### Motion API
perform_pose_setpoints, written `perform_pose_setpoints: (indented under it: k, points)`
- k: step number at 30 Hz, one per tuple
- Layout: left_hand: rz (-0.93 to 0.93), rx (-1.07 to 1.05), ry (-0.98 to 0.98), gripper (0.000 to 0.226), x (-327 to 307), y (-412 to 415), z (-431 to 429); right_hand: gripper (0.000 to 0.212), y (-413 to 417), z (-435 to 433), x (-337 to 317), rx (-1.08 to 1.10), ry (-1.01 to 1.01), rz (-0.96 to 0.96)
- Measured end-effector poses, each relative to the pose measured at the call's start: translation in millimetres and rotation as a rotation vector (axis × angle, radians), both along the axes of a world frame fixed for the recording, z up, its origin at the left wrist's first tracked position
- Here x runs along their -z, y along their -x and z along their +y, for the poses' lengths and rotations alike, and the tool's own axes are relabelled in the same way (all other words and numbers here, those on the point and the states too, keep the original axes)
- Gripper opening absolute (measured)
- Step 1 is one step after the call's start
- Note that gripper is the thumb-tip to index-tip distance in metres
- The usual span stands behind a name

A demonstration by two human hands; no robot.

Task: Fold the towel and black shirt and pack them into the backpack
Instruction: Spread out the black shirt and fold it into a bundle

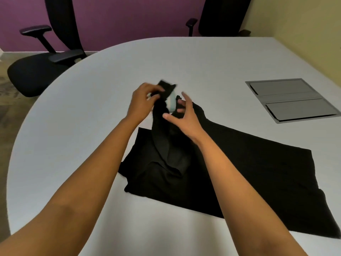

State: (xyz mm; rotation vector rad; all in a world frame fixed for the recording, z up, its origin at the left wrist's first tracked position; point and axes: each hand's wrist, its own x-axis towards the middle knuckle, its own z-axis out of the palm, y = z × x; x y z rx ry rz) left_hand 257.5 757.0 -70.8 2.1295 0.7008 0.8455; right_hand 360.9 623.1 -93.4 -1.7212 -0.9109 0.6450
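Observation:
The black shirt (239, 169) lies spread across the white table (83, 126), reaching toward the right front edge. One end of it is lifted off the table near the middle. My left hand (144, 104) grips that raised end at its top, fingers curled round the cloth. My right hand (182, 117) sits just to the right of the raised fold, fingers partly curled against it; whether it holds the cloth is unclear. A small pale label (171, 103) shows between the hands. No towel or backpack is in view.
A grey cable hatch (291, 99) is set into the table at the right. Two black office chairs (46, 67) (221, 17) stand beyond the far edge, before a purple wall. The table's rounded edge curves along the left.

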Motion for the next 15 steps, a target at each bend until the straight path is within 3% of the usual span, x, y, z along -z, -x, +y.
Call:
perform_pose_setpoints:
  k: [2, 4, 7, 9, 11, 12, 15]
  points:
    - [-0.068, 0.198, -0.044, 0.024, -33, -11, -18, 0.084, 0, 2, -22, 0.041, -0.068, 0.0]
    - [-0.121, 0.299, -0.099, 0.022, -55, -19, -34, 0.06, 1, 0, -45, 0.149, -0.148, 0.025]
    - [-0.222, 0.259, -0.082, 0.027, -61, -18, -50, 0.031, -2, -12, -72, 0.355, -0.3, 0.151]
    - [-0.229, 0.216, 0.057, 0.042, -46, -8, -55, 0.022, -5, -26, -89, 0.448, -0.396, 0.248]
    - [-0.064, 0.248, 0.249, 0.06, -20, 7, -60, 0.009, -10, -42, -106, 0.466, -0.508, 0.377]
    - [0.108, 0.289, 0.324, 0.069, -3, 17, -62, 0.012, -12, -51, -114, 0.463, -0.554, 0.416]
    - [0.683, 0.392, 0.274, 0.09, 44, 46, -73, 0.01, -21, -76, -130, 0.486, -0.649, 0.477]
